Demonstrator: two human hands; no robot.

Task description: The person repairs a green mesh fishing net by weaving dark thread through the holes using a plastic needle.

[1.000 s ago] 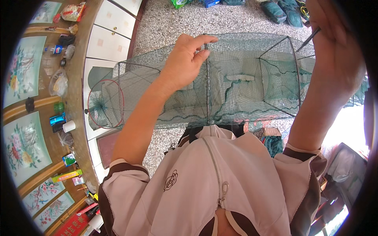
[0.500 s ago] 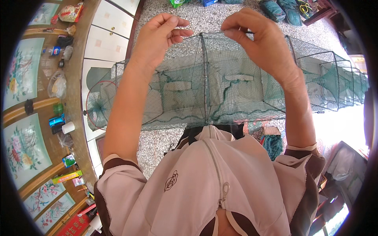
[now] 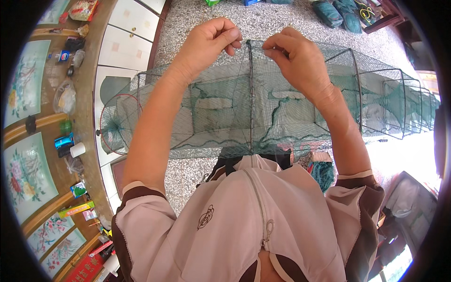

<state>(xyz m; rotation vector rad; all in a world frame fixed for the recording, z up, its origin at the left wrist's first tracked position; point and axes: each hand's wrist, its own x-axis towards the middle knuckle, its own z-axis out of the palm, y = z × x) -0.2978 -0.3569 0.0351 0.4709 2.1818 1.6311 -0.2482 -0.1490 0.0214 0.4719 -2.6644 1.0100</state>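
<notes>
Fingers (image 3: 276,42) bent near mesh cage (image 3: 251,96); long axis left-right, red-ringed end (image 3: 114,128) leftward.

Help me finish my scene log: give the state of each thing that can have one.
Green mesh net trap: stretched open lengthwise
Left hand: fingers curled, hold unclear
Right hand: fingers bent, hold unclear
Cabinet doors: shut
Shirt zip: done up
Green net bundles: folded

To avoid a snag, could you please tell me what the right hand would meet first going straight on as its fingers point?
Probably the rod just left of the right hand, near the rod's top end, though depth is unclear.
</notes>
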